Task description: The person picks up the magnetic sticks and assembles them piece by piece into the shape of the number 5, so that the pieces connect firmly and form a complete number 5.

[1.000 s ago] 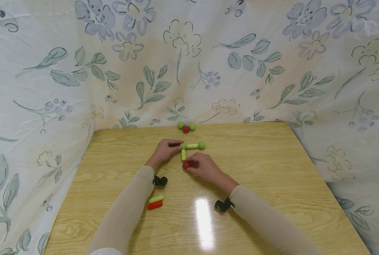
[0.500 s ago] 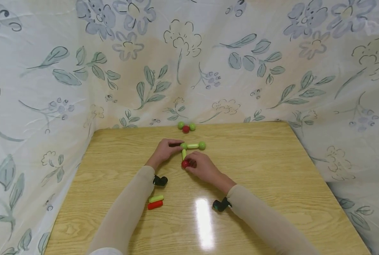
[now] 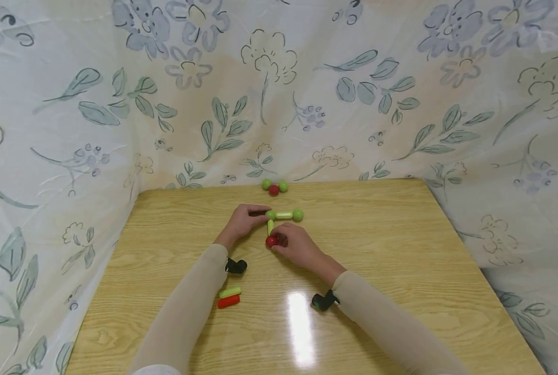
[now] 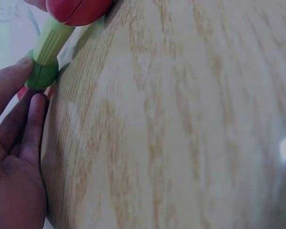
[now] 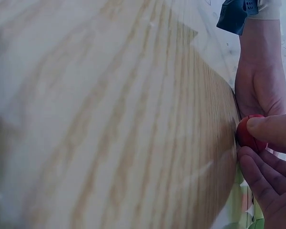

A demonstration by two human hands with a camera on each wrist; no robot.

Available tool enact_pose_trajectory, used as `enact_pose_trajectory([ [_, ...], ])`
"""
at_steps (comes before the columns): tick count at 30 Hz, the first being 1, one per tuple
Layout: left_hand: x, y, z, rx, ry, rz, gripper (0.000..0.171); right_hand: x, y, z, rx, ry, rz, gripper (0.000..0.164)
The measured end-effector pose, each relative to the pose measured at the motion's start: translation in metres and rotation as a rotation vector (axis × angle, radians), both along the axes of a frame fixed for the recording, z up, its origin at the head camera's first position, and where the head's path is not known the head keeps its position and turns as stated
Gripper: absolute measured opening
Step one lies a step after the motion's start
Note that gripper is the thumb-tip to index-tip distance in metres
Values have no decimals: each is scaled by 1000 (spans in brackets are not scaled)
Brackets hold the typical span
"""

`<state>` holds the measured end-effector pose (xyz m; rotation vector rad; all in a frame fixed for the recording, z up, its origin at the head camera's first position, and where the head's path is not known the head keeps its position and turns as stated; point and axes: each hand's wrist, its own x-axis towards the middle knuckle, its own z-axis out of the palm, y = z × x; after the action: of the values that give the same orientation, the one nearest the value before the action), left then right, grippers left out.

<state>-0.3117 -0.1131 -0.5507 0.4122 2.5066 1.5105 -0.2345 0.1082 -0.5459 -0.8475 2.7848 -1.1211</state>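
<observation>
My left hand [image 3: 242, 223] pinches a green ball [image 4: 42, 75] between thumb and fingers at the corner of an L of toy rods and balls. From that ball a yellow-green rod [image 3: 284, 215] runs right to another green ball [image 3: 298, 215]. A second yellow-green rod [image 4: 53, 41] comes toward me from the corner. At its near end my right hand [image 3: 299, 246] holds a red ball [image 3: 271, 241], thumb on one side and fingers on the other. In the left wrist view the red ball overlaps this rod's end.
Two green balls and a red ball [image 3: 273, 190] sit together at the table's back edge by the floral cloth [image 3: 279, 130]. A yellow-green rod [image 3: 230, 292] and a red rod [image 3: 229, 301] lie beside my left forearm on the wooden table [image 3: 377, 234].
My right hand has moved slightly left and away from me, bringing the red ball up to the near rod's end. The left hand has stayed in place on the corner ball.
</observation>
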Motion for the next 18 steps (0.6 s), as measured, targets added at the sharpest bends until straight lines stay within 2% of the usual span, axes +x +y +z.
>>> enact_pose_trajectory([
  [11, 1, 1, 2, 2, -7, 4, 32, 0, 0, 0, 13, 15, 4, 31],
  [18, 1, 0, 1, 7, -10, 9, 34, 0, 1, 1, -29, -42, -3, 43],
])
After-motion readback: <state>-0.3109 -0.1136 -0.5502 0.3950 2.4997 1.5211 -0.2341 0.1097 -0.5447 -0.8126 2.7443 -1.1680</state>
